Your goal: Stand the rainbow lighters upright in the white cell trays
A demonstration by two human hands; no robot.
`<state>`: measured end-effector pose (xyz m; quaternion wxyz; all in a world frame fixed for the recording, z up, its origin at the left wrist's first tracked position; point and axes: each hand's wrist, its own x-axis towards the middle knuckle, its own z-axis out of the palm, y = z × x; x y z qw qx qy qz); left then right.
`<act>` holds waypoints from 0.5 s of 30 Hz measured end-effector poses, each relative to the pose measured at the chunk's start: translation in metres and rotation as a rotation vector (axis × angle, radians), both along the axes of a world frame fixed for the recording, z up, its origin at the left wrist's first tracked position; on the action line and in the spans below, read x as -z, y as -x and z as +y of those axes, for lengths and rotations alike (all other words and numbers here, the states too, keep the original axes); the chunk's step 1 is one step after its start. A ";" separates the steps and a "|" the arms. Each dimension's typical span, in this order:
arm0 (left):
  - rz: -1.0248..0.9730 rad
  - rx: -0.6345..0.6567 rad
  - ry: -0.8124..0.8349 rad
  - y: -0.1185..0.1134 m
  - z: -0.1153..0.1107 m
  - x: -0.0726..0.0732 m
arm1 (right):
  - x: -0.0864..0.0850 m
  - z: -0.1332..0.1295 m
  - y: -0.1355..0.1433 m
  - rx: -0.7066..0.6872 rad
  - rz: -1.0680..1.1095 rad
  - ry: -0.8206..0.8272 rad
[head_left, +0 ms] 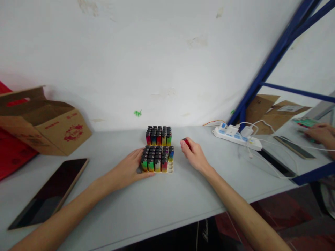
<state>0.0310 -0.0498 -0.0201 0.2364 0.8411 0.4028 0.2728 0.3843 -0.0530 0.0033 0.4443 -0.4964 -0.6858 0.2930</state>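
Note:
My right hand [195, 156], held off to the right of the lighters, is closed on a red lighter [186, 142] with a dark end. At the tray's left side, my left hand [129, 166] grips a pale tray [170, 168] of upright lighters, with the thumb along its front edge. Black-topped lighters [157, 165] in green, silver, red and blue fill most of this tray; several open slots show in its right column, at the front. Directly behind stands a second block of upright lighters [158, 138] in mixed colours.
To the left are an open cardboard box [62, 130] and a flat dark panel [52, 190]. On the right lie a white power strip [237, 136] with plugs and loose cables, and a blue metal frame [261, 75]. Beyond it, another person's hand [320, 132] is at a green board.

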 end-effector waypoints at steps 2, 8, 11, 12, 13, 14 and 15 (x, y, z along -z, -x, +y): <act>0.007 -0.008 0.006 -0.001 -0.001 -0.002 | -0.006 -0.005 -0.003 -0.062 -0.023 -0.009; 0.038 -0.016 -0.011 -0.003 -0.004 -0.004 | -0.012 -0.015 -0.011 -0.210 -0.341 -0.394; 0.057 -0.019 -0.014 -0.003 -0.005 -0.005 | -0.008 -0.016 -0.014 -0.260 -0.397 -0.376; 0.064 -0.017 -0.014 -0.003 -0.005 -0.006 | -0.007 -0.017 -0.015 -0.263 -0.383 -0.346; 0.069 -0.013 -0.014 -0.003 -0.005 -0.006 | -0.006 -0.017 -0.015 -0.259 -0.357 -0.319; 0.073 -0.007 -0.015 -0.002 -0.004 -0.006 | -0.005 -0.017 -0.016 -0.250 -0.325 -0.301; 0.076 -0.003 -0.017 -0.002 -0.004 -0.006 | -0.004 -0.017 -0.016 -0.242 -0.293 -0.290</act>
